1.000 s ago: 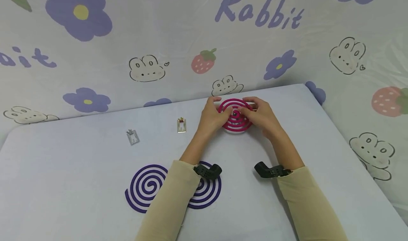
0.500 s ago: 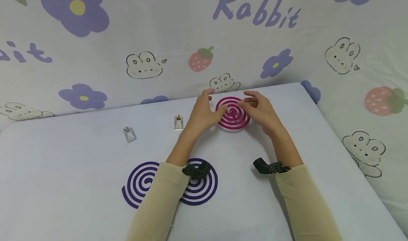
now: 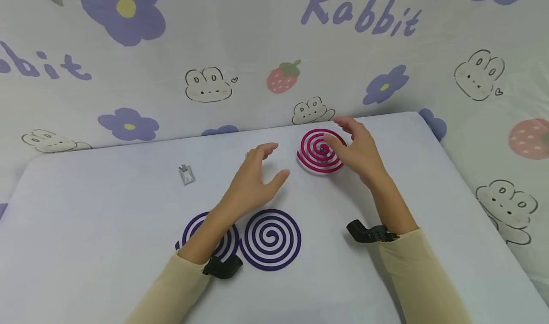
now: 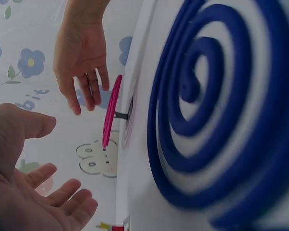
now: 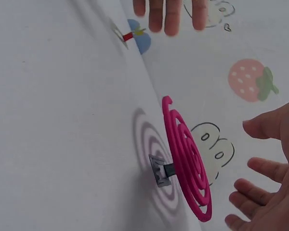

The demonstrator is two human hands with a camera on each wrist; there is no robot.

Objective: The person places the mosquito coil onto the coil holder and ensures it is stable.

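A pink mosquito coil [image 3: 310,164] sits raised above the white table on a small silver metal stand [image 5: 160,171], its shadow beneath. My right hand [image 3: 364,152] hovers at the coil's right side, fingers relaxed; the right wrist view shows a gap between hand and coil. Over the table to the left, my left hand [image 3: 249,186] holds nothing, thumb and fingers spread apart. It hides a gold stand [image 5: 128,36] from the head view. Two dark blue coils lie flat near the front: the right one [image 3: 298,238] in full, the left one [image 3: 236,238] partly under my left wrist.
Another silver stand [image 3: 186,175] lies on the table [image 3: 107,219] at the back left. A printed cloth [image 3: 253,38] with rabbits, flowers and strawberries hangs behind the table and along its right side.
Both hands have let go of the pink coil. My left hand has drawn away left and nearer, covering the gold stand and uncovering the right blue coil. My right hand has stayed beside the pink coil.
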